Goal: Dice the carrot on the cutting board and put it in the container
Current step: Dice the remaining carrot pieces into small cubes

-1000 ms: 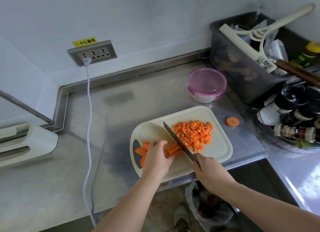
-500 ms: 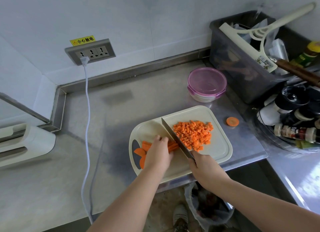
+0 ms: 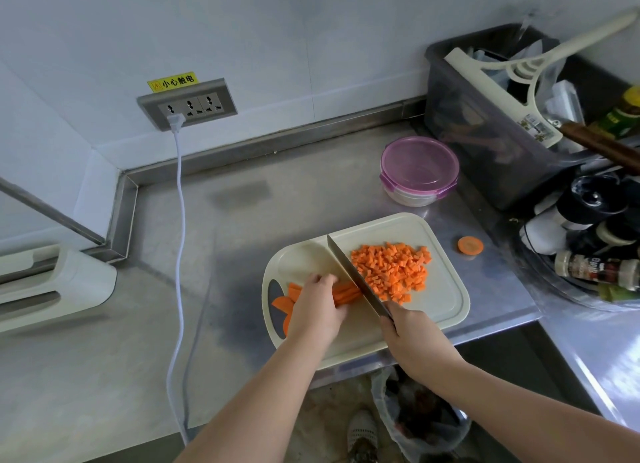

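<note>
Carrot sticks (image 3: 346,293) lie on the left part of the board (image 3: 446,300), held down under the curled fingers of the left hand (image 3: 317,310). The right hand (image 3: 412,338) is wrapped round the handle of the knife (image 3: 353,275) at the board's near edge. The blade runs slantwise across the board, its edge down at the right ends of the sticks. Right of the blade, still on the board, sits a heap of dice (image 3: 391,272). A few flat slices (image 3: 282,303) lie by the board's handle hole at its left end, partly under the left hand. Just off the board's far right corner, a round carrot end (image 3: 470,245) lies alone on the worktop (image 3: 242,220). The container (image 3: 419,170), pink lid on, stands on the worktop behind the board's far edge, apart from it.
</note>
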The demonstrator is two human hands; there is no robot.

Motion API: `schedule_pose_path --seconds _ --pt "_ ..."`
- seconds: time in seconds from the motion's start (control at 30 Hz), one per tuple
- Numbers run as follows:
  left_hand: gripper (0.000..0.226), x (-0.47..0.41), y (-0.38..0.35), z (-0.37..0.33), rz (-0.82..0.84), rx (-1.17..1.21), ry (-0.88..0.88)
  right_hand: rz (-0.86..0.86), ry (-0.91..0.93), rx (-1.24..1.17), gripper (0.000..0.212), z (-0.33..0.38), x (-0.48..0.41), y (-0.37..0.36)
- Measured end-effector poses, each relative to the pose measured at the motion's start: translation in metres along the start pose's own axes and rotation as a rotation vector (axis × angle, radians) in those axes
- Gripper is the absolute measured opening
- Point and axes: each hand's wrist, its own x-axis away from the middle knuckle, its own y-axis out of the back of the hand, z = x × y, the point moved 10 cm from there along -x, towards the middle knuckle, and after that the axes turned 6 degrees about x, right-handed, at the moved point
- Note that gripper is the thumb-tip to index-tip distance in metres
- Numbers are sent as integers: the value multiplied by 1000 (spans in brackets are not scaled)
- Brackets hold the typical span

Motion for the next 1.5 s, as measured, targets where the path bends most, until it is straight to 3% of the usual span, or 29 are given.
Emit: schedule_pose_path --seconds 0.3,0.67,1.23,1.37,1.5 --pt "31 -3 -3 -3 -5 -126 17 19 19 49 14 6 -1 0" --pt "34 0 -3 1 -40 -49 25 -55 72 77 20 12 6 15" --pt "14 3 -1 3 -95 -95 -8 21 30 200 23 10 6 -7" --pt "13 3 -4 2 -101 -129 -42 84 79 359 35 11 3 -18" --pt "16 4 -6 4 -107 -137 -46 114 66 370 40 6 -3 -23"
